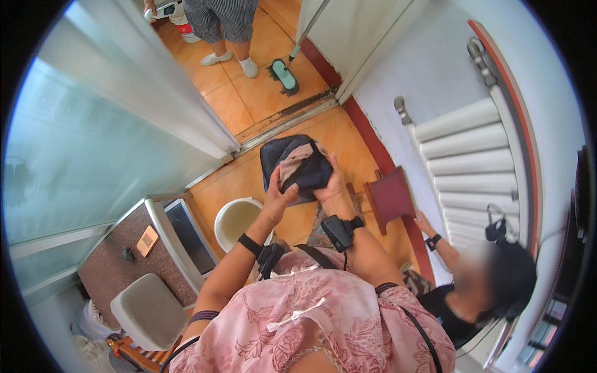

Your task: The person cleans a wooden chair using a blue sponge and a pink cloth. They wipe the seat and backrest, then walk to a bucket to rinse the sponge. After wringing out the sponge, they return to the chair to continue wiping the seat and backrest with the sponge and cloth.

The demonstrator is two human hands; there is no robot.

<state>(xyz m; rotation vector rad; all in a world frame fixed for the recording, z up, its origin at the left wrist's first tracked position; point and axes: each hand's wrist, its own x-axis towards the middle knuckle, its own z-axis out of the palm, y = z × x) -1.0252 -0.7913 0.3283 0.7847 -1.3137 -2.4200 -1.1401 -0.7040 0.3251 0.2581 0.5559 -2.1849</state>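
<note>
A dark navy padded fabric piece (pixel 270 161) is held between my two hands over the tiled floor; whether it is a bag, a cover or a folded garment cannot be told. A crumpled pinkish-beige cloth (pixel 294 161) lies against its upper face. My left hand (pixel 279 196) grips the near left side, with fingers on the pinkish cloth and thumb spread to the right. On the right side, my right hand (pixel 332 183) supports the fabric from below and along its edge. Just left of my left forearm stands a white bucket (pixel 220 219) with what looks like cloudy liquid inside.
A maroon-seated stool (pixel 394 193) stands right, near a seated person's hand (pixel 423 224). Beyond the door track (pixel 289 119), another person stands beside a teal flat mop (pixel 284 74). A white radiator (pixel 466 154) lines the right wall. Left are a brown-topped cabinet (pixel 112 252) and chair (pixel 144 312).
</note>
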